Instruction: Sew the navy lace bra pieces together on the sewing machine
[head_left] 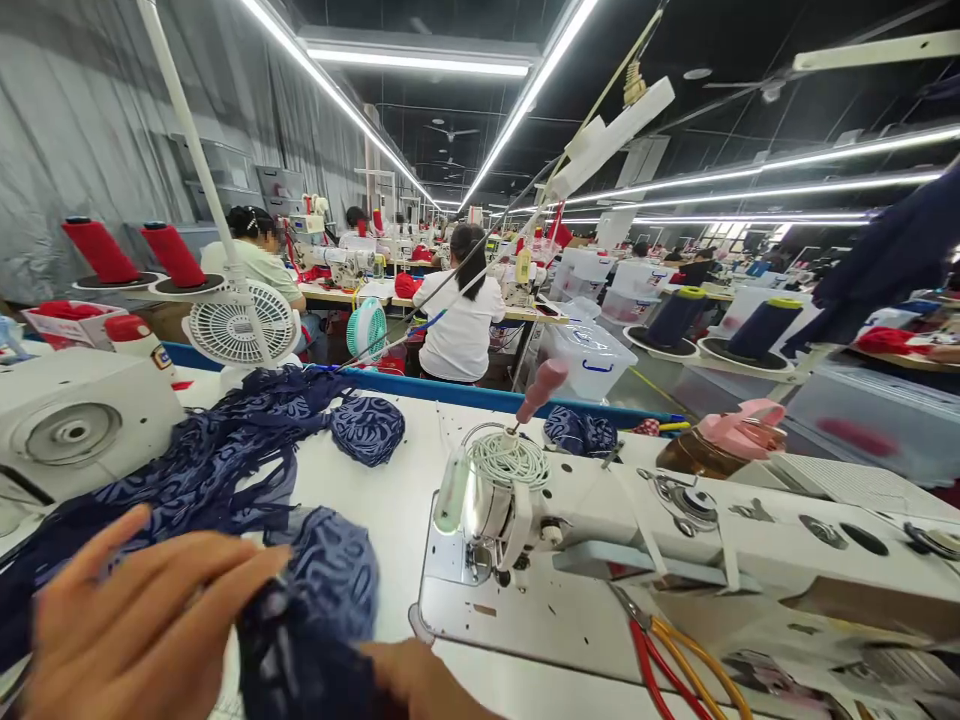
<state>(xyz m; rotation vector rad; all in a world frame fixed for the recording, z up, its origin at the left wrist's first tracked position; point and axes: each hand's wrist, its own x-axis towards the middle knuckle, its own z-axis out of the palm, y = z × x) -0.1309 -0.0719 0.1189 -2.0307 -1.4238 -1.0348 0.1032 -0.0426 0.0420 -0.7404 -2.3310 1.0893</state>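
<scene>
My left hand [150, 610], blurred by motion, is at the lower left with its fingertips pressed at the edge of a navy patterned fabric piece [334, 570]. The piece has a rounded, cup-like shape and darker cloth bunched below it. At the bottom centre, my right hand [420, 680] grips the lower part of this piece, with its fingers mostly hidden by the cloth. Just right of it stands a white sewing machine [495, 510]. Behind my left hand lies a long heap of navy patterned fabric [225, 430], with a rounded fabric cup [367, 428] beside it.
Scissors [660, 650] with red and orange handles rest on the machine's base. A pink-handled tool [541, 388] stands upright on the machine head. A pink-lidded bottle [727, 440] is behind it. A white fan [241, 325] and red thread cones [101, 252] are at left. People sit ahead.
</scene>
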